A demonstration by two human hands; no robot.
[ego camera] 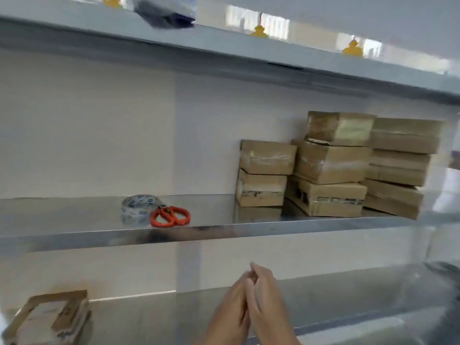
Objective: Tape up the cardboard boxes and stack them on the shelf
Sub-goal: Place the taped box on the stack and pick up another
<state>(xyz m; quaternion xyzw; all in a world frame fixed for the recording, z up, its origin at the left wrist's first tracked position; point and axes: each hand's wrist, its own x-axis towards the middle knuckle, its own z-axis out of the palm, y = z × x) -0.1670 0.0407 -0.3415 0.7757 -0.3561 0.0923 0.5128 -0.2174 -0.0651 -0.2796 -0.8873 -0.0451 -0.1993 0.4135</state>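
Note:
Several taped cardboard boxes (331,165) stand in three stacks at the right end of the middle steel shelf (174,235). A roll of clear tape (137,210) and orange-handled scissors (171,216) lie on the same shelf, left of the boxes. An open, untaped cardboard box (49,317) sits at the lower left on the steel counter (348,302). My left hand (229,312) and my right hand (266,300) are held together below the shelf, fingers straight and pointing up, palms touching. Neither hand holds anything.
An upper shelf (224,51) carries a dark blurred bag (164,11) and yellow clips (258,31) along its back. A white wall stands behind the shelves. A dark object (445,270) sits at the right edge of the counter.

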